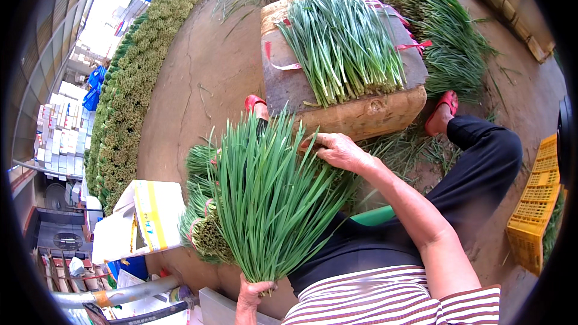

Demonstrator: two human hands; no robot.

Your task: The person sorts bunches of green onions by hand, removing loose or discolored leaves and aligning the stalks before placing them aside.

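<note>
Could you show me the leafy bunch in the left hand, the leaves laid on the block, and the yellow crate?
Leafy bunch (265, 186): head view, middle of its blades.
Laid-out leaves (343, 42): head view, middle of the layer.
Yellow crate (533, 195): head view, its side wall.

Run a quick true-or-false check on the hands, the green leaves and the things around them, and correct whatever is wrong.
1. The left hand grips the bunch of long green leaves near its cut ends. True.
2. The right hand is on the yellow crate. False: it is up by the bunch's leaf tips.
3. A pile of cut leaves lies on the low block. True.
4. The person's trousers are white. False: they are dark.
5. The striped shirt has short sleeves. True.
</note>
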